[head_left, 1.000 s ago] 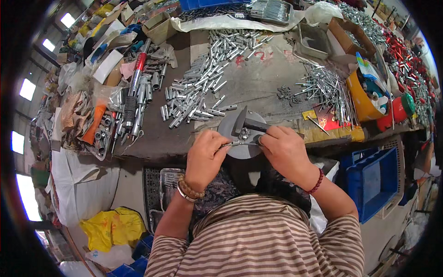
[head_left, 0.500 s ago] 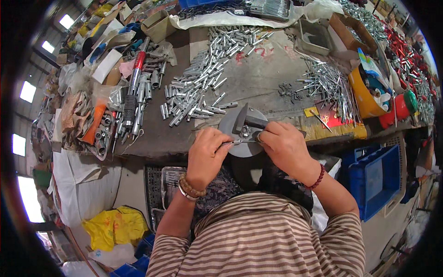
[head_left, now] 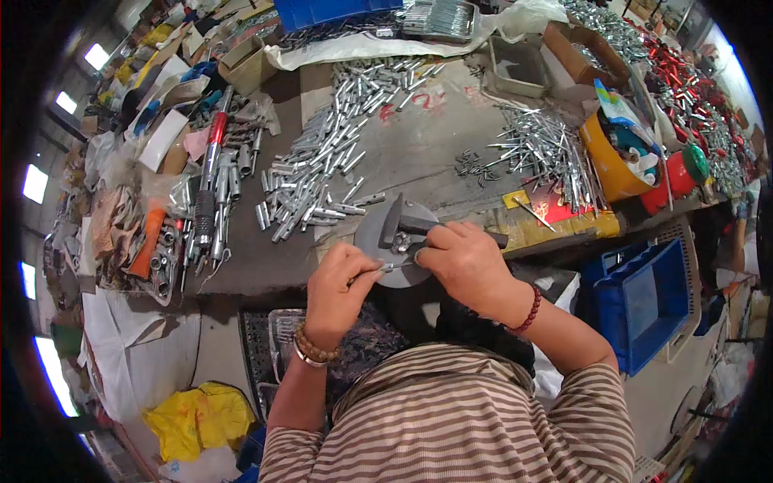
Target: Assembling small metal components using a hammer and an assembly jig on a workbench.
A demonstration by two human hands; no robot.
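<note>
Between the fingertips of my left hand (head_left: 341,291) is a short silver metal tube (head_left: 389,267), held over the near part of a round grey disc (head_left: 373,237). My right hand (head_left: 475,264) is closed in a pinch just right of the tube, and whatever its fingertips hold is hidden. A hammer (head_left: 392,218) rests on the disc, its dark handle passing behind my right hand. Small metal fittings (head_left: 400,241) sit at the disc's middle, beside the hammer head.
Silver tubes (head_left: 322,153) lie heaped on the bench, left of the middle. Thin metal rods (head_left: 547,149) and small dark pieces (head_left: 477,167) lie to the right, near a yellow container (head_left: 616,161). Hand tools (head_left: 211,173) crowd the left side. Blue crates (head_left: 648,310) stand below right.
The whole view has shifted a little. My hands have come apart slightly; the thin piece that spanned between them no longer does, and a short tube end shows at my left fingertips.
</note>
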